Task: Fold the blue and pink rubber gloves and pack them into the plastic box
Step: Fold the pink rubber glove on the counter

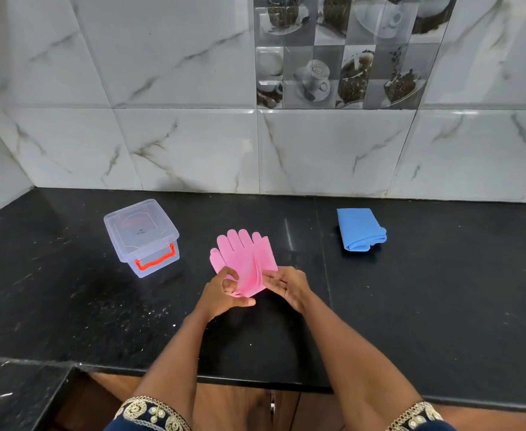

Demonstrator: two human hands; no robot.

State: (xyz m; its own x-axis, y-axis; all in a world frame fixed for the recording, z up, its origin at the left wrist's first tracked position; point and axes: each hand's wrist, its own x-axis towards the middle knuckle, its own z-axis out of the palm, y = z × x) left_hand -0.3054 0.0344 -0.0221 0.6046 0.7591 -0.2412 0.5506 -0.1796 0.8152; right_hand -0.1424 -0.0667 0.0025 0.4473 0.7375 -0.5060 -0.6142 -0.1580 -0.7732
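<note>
The wrist end of the pink gloves (243, 262) is hidden under the two hands, so how far the cuff is folded cannot be made out. Whether this is one glove or a stacked pair is also hard to tell, though a loose second layer stands up along the right side. The upper arms are cut off by the bottom edge, where only embroidered sleeve hems (150, 413) show.

The plastic box (142, 236) sits on the black surface (442, 306) to the left of the pink gloves, well apart from them. Its clear lid is on and an orange latch shows on the near side. Nothing can be seen through the cloudy walls, so its contents cannot be told.

The blue gloves (360, 230) lie folded in a compact bundle on the surface to the right, near the tiled wall (177, 144), apart from everything else.

The left hand (224, 295) is curled, fingers bent over the near left edge of the pink gloves and thumb stretched out beneath, gripping the material. The right hand (288, 284) pinches the near right edge, fingers pointing left toward the other hand. The pink fingertips point away toward the wall and lie flat.
</note>
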